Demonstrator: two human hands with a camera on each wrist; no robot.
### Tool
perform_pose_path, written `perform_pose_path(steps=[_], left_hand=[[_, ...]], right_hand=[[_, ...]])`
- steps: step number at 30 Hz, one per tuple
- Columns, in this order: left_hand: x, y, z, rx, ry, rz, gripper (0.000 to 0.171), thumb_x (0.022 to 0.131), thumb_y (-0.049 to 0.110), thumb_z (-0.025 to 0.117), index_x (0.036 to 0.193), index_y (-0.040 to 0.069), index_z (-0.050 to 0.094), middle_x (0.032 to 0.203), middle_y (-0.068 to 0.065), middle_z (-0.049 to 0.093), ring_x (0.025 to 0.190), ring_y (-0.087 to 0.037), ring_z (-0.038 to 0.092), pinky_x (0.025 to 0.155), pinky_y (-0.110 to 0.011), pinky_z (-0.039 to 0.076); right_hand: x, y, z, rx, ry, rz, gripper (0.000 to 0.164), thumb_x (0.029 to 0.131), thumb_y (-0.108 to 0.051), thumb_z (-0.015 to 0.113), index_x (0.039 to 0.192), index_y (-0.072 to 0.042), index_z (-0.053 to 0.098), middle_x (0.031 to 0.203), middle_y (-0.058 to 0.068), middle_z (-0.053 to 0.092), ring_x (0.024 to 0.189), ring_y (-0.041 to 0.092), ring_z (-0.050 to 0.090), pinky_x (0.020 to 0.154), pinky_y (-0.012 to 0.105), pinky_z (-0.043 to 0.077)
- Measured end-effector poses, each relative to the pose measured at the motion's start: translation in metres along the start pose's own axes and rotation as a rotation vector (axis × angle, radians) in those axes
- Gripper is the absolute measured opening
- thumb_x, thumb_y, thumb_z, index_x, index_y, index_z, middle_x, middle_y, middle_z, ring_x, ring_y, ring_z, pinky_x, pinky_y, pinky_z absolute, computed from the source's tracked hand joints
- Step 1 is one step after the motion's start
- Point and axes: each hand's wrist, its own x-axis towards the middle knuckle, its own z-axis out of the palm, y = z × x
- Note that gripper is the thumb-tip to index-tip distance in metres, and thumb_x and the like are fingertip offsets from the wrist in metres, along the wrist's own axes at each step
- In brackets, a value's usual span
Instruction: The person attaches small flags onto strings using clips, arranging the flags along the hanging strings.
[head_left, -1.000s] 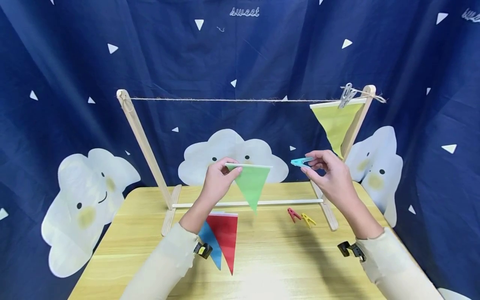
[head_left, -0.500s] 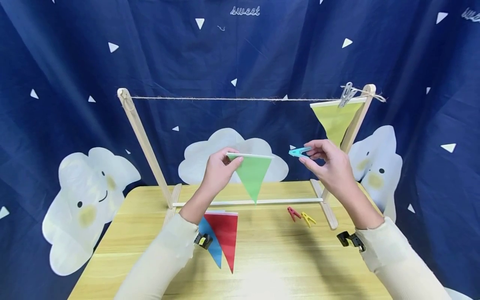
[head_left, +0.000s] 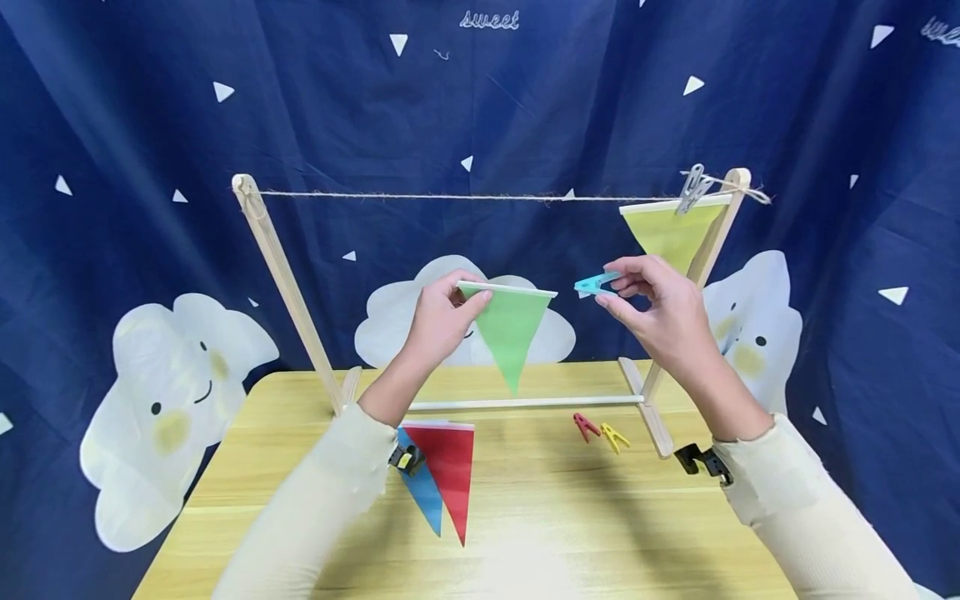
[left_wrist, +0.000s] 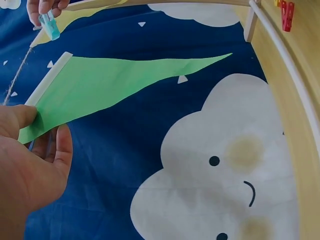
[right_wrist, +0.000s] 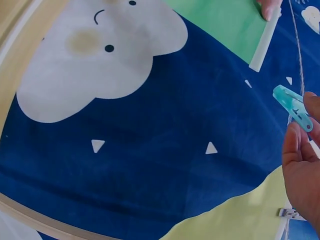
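Observation:
My left hand [head_left: 442, 321] pinches a green triangular pennant [head_left: 514, 329] by the left end of its white top edge, thumb in front. The pennant hangs point down below the twine [head_left: 450, 197]. To its right, my right hand [head_left: 663, 312] holds a turquoise clothespin [head_left: 596, 284] between thumb and fingers, its nose toward the pennant with a small gap between them. In the left wrist view the pennant [left_wrist: 100, 82] spreads out from the thumb. A yellow-green pennant [head_left: 671, 229] hangs at the twine's right end under a grey clothespin [head_left: 693, 190].
A wooden frame with a left post [head_left: 285, 283] and a right post [head_left: 716, 242] carries the twine; a white rod [head_left: 525, 403] joins its feet. On the table [head_left: 555, 508] lie a red pennant [head_left: 450, 467], a blue pennant [head_left: 426, 496], a red clothespin [head_left: 586, 427] and a yellow clothespin [head_left: 614, 437].
Both hands have risen toward the twine, the left with the green pennant and the right with the turquoise clothespin. The gap between pennant and clothespin has narrowed.

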Motion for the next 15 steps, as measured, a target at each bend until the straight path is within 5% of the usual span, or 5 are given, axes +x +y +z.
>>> perform_pose_path(steps=[15], left_hand=[[0.020,0.020,0.006,0.002,0.019,0.050,0.010,0.095,0.011,0.074,0.103,0.005,0.075,0.074,0.000,0.057,0.061,-0.017,0.045,0.054,-0.026,0.037]], right_hand=[[0.025,-0.016,-0.011,-0.039,0.015,-0.043,0.037,0.084,-0.002,0.083,0.119,-0.002,0.071,0.104,0.012,0.070,0.089,0.004,0.060,0.086,0.003,0.047]])
